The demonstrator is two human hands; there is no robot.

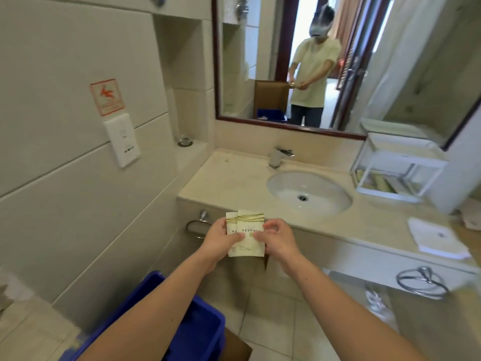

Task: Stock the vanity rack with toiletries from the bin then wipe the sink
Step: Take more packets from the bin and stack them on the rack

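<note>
— What is the person wearing?
— In the mirror: a pale yellow short-sleeved shirt and dark blue-grey trousers.
— On the head?
— A grey headset, blurred. The forearms are bare down to the left hand and the right hand.

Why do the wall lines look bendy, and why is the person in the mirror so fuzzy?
Head view: the wide-angle lens bows the wall tiles and mirror frame; the reflected person is blurred, the packets look sharper.
</note>
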